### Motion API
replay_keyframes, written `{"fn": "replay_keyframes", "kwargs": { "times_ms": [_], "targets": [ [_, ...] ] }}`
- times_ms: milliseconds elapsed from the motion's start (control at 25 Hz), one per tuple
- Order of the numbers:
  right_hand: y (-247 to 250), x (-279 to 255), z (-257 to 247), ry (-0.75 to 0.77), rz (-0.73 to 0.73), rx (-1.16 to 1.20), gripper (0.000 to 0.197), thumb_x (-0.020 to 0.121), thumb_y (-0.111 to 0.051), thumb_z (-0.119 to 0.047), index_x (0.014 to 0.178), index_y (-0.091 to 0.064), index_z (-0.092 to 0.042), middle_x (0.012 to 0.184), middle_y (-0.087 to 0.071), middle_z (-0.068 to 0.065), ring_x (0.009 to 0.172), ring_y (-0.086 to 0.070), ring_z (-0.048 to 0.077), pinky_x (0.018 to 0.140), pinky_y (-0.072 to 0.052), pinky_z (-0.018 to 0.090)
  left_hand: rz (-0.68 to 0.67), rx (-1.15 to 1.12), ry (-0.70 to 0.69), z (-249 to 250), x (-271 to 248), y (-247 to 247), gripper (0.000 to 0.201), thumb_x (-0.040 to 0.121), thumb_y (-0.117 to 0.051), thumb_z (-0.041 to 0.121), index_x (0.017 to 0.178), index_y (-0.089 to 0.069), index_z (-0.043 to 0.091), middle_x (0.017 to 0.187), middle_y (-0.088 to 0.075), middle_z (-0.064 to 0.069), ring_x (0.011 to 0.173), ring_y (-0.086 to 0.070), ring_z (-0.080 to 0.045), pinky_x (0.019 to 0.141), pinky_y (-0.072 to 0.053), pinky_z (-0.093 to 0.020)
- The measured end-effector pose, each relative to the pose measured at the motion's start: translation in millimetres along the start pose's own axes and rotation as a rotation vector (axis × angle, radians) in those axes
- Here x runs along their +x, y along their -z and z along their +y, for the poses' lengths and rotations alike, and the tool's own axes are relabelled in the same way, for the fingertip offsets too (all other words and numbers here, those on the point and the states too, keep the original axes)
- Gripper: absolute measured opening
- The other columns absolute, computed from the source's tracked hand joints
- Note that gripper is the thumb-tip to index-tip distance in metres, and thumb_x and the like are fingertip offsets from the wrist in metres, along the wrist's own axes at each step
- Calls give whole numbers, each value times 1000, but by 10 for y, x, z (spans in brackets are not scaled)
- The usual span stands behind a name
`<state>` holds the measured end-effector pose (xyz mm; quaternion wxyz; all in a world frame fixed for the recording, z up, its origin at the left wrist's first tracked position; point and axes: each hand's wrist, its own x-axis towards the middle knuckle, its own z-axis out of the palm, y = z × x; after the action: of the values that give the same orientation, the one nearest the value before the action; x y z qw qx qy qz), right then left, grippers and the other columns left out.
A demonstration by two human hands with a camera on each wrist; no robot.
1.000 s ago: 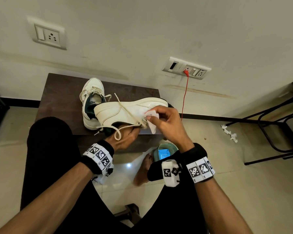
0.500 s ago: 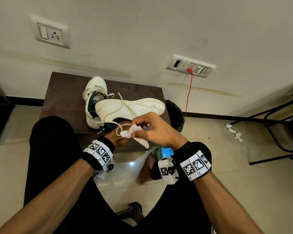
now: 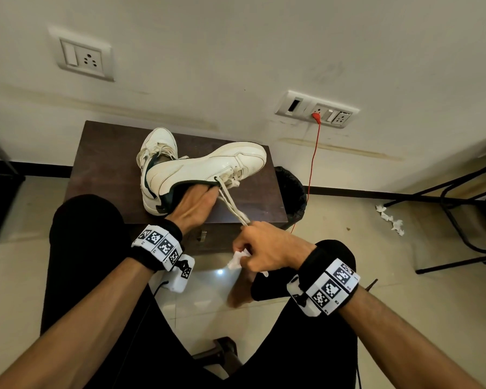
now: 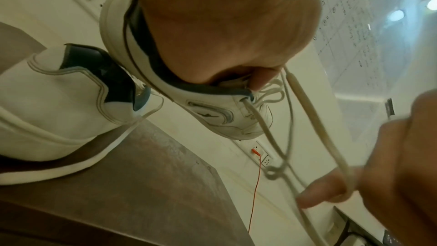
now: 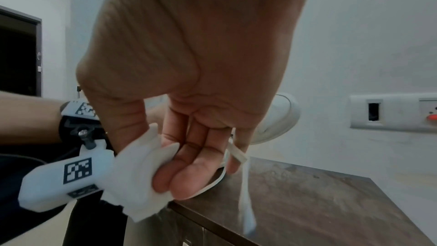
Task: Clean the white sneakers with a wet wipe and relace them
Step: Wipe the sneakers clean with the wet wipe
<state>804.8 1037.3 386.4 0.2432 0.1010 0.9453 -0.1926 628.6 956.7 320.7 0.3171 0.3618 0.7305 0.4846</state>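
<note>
A white sneaker [image 3: 208,167] is held up over the dark wooden table [image 3: 107,164], toe to the right. My left hand [image 3: 197,197] reaches into its opening, and the thumb [image 4: 260,79] presses by the tongue. The cream shoelace [image 3: 232,203] runs taut from the eyelets down to my right hand [image 3: 261,248], which pinches it. That hand's curled fingers also hold a crumpled white wet wipe [image 5: 134,171], seen as wipe [image 3: 236,259] below the knuckles. The second white sneaker [image 3: 157,141] lies on the table behind the first.
A black bin [image 3: 291,192] stands at the table's right end. A red cable [image 3: 312,169] hangs from the wall socket [image 3: 317,110]. Crumpled paper [image 3: 390,220] lies on the floor by a black metal frame [image 3: 460,220]. My knees flank the table's near edge.
My right hand left the sneaker's side and drew back toward me with the wipe, pulling the lace taut. My left hand slid deeper into the shoe, whose toe rose.
</note>
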Motion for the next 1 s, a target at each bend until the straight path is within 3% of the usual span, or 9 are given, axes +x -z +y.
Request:
{"fn": "replay_keyframes", "kwargs": {
  "times_ms": [160, 280, 320, 400, 520, 600, 680, 800, 1000],
  "targets": [
    [-86, -14, 70, -28, 28, 12, 9, 75, -68, -16, 67, -66, -16, 68, -63, 6, 71, -59, 29, 62, -51, 42, -27, -32, -39, -8, -36, 54, 34, 100, -44, 26, 90, -55, -4, 97, -61, -27, 95, -54, -37, 88, -44, -47],
    [29, -62, 114, -40, 157, 131, 9, 80, -68, -18, 81, -77, -19, 74, -72, -1, 69, -64, 20, 67, -55, 41, -37, -26, 11, 18, -72, 46, 27, 99, -41, 25, 78, -49, 10, 79, -56, -7, 76, -52, -13, 74, -40, -32],
    [98, -89, 122, -42, 220, 223, 12, 82, -68, -18, 84, -78, -23, 77, -74, -2, 72, -67, 21, 70, -57, 42, -49, 2, 59, 54, -86, 14, 29, 100, -31, 26, 79, -46, 12, 77, -53, -5, 74, -50, -14, 72, -37, -31],
    [240, -139, 109, -30, 417, 480, 18, 86, -69, -14, 85, -78, -30, 82, -76, -2, 76, -70, 23, 71, -58, 41, -49, 44, 92, 34, -104, -38, 32, 92, -17, 31, 88, -43, 13, 82, -50, -10, 78, -46, -27, 73, -34, -35],
    [393, -67, 78, -47, 861, 710, 15, 93, -72, -8, 96, -79, -21, 88, -78, -5, 82, -74, 16, 74, -59, 30, -92, 72, -28, 0, -115, -74, 27, 107, -33, 34, 87, -48, 24, 88, -58, -4, 84, -51, -26, 80, -36, -29],
    [405, 123, 113, -131, 1026, 686, 11, 94, -71, -14, 101, -80, -17, 90, -79, -1, 83, -75, 23, 75, -64, 41, -119, 92, -85, -20, -127, -126, 25, 108, -40, 33, 102, -60, 20, 105, -66, -8, 102, -58, -28, 90, -37, -25],
    [371, 307, 188, -263, 1089, 578, 13, 93, -71, -25, 101, -79, -17, 85, -77, -2, 75, -71, 19, 72, -62, 44, -178, 190, -140, -12, -154, -184, 47, 102, -37, 39, 125, -64, 8, 130, -68, -16, 124, -58, -30, 104, -36, -23],
    [298, 455, 231, -382, 1217, 532, 14, 93, -72, -28, 99, -76, -16, 86, -75, -6, 75, -69, 10, 74, -63, 42, -212, 262, -147, 2, -192, -250, 58, 95, -33, 43, 130, -62, 6, 133, -66, -20, 124, -59, -31, 109, -38, -27],
    [3, 522, -235, -74, 1027, 289, 10, 95, -74, -21, 92, -71, -12, 86, -67, -3, 74, -58, 12, 69, -52, 32, -247, 122, -1, -59, -190, -246, 48, 109, -36, 31, 129, -60, -5, 127, -65, -30, 122, -60, -45, 109, -44, -44]
  ]
}}
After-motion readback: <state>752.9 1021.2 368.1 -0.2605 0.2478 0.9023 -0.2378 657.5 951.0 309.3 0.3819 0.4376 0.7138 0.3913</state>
